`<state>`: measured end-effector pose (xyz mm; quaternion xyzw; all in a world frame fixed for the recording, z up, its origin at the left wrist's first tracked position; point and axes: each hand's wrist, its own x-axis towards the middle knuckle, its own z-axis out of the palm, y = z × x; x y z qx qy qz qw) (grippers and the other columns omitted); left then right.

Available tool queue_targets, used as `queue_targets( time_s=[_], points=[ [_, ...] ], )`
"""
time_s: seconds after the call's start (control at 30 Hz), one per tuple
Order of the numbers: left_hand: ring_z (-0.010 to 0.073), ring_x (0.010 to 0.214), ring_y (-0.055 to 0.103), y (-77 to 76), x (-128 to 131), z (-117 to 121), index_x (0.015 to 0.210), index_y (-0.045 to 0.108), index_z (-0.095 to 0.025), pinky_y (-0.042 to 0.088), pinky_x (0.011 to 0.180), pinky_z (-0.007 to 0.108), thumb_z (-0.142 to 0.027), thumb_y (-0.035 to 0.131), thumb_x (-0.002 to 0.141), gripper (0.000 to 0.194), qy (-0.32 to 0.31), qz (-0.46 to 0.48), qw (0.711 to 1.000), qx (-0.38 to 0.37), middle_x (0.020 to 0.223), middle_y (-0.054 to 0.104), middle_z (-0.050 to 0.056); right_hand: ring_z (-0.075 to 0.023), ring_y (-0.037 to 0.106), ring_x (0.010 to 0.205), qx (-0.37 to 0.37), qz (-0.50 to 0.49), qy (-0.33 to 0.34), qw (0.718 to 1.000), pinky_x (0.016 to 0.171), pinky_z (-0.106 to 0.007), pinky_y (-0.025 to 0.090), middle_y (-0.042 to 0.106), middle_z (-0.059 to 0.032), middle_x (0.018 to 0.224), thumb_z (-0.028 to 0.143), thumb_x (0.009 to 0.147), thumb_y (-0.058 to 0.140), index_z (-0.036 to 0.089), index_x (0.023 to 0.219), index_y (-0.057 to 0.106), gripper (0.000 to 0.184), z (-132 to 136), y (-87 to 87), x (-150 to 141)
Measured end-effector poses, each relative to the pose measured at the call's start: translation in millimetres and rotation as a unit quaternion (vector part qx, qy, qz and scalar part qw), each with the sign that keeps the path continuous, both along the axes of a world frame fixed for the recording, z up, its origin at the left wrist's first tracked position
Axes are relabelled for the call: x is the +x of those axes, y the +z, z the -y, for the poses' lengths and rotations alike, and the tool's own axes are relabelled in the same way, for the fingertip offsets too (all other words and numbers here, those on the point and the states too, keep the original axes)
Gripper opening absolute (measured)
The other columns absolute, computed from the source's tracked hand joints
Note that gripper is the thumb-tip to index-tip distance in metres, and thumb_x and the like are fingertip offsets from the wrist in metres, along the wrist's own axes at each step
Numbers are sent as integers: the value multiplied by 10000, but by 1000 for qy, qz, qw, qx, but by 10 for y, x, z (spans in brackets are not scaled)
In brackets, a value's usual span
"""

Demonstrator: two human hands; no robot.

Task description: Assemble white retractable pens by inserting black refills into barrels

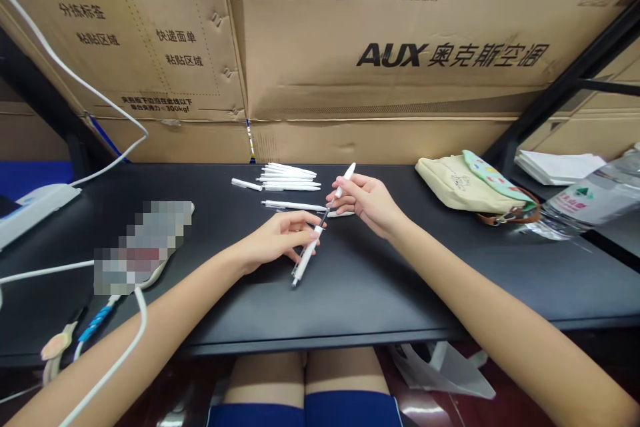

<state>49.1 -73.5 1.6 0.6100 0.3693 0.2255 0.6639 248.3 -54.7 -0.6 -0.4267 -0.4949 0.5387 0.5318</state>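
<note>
A white pen is in two parts above the black table (380, 300). My left hand (273, 238) is closed on the white pen barrel (306, 260), its clip end slanting down toward me. A dark refill (325, 217) sticks out of the barrel's upper end. My right hand (375, 205) pinches the white pointed front piece (346, 180) just above the refill; whether the two touch I cannot tell. Behind my hands lies a pile of white pens (290, 180), with a short white pen part (247, 184) at its left. A single white pen (293, 205) lies nearer.
At left are a phone (157, 240), blurred out, white cables (143, 320) and a power strip (37, 210). A cream pouch (445, 181), white papers (560, 165) and a water bottle (595, 193) are at right. Cardboard boxes (320, 80) stand behind the table.
</note>
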Motion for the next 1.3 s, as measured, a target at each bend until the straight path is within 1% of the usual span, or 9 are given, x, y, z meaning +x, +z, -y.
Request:
queue_targets(
  time_s=[0.2, 0.33, 0.53, 0.73, 1.07, 1.3],
  points=[
    [149, 735, 580, -27, 2, -13, 1006, 597, -152, 482, 548, 225, -407, 679, 739, 378, -18, -10, 1000, 16, 793, 593, 40, -127, 647, 534, 1, -9, 5, 1000, 507, -214, 531, 677, -38, 639, 497, 607, 778, 157, 745, 601, 407, -13, -45, -24],
    [148, 733, 581, -49, 4, -16, 1003, 593, -152, 491, 546, 225, -389, 670, 743, 361, -28, -26, 999, 26, 782, 580, 25, -117, 638, 515, 9, -1, 3, 1000, 471, -192, 508, 666, -29, 625, 487, 619, 772, 149, 747, 593, 403, -6, -67, -44],
    [138, 721, 570, -51, 14, -1, 1006, 589, -145, 490, 549, 219, -365, 652, 761, 335, -33, -44, 998, 28, 754, 571, 15, -115, 639, 536, 8, 0, 18, 1000, 472, -191, 503, 665, -29, 648, 464, 626, 775, 145, 744, 601, 382, 21, -49, -63],
    [139, 718, 572, -53, 16, -5, 989, 595, -152, 485, 548, 222, -389, 663, 744, 348, -28, -45, 998, 33, 746, 572, 12, -116, 649, 558, -10, -15, 36, 999, 491, -188, 512, 671, -35, 661, 453, 621, 782, 137, 739, 611, 378, 27, -36, -65],
    [128, 677, 561, -78, 21, -5, 970, 590, -148, 485, 529, 218, -408, 652, 741, 351, -26, -52, 997, 58, 731, 556, 4, -124, 667, 600, -21, -27, 57, 998, 503, -181, 506, 681, -43, 698, 413, 674, 756, 136, 763, 619, 322, 33, -72, -72],
    [125, 667, 565, -96, 17, -12, 970, 580, -145, 488, 520, 208, -382, 631, 762, 319, -35, -53, 996, 69, 732, 561, 10, -121, 660, 587, -30, -18, 75, 997, 494, -182, 505, 674, -43, 697, 418, 669, 757, 133, 752, 619, 328, 36, -86, -89]
  ],
)
